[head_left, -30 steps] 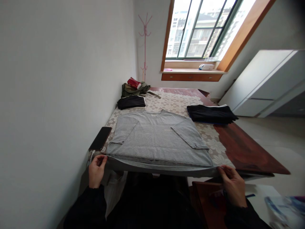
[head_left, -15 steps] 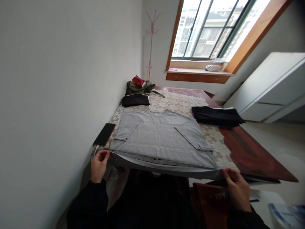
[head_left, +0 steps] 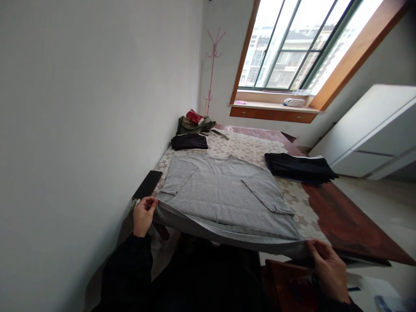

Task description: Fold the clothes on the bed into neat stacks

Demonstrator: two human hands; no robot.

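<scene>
A grey T-shirt lies flat on the wooden table, sleeves folded inward, collar pointing away from me. My left hand pinches the shirt's near left hem corner at the table edge. At the near right corner my right hand grips the hem, which hangs slightly off the table between both hands.
A black phone lies left of the shirt. Folded dark clothes sit at the right, another dark folded piece and a green heap with a red item at the back. A white lace cloth covers the table. The wall stands close on the left.
The view has shifted right and down a little. Both hands keep their grip on the hem; the left corner has lifted slightly.
</scene>
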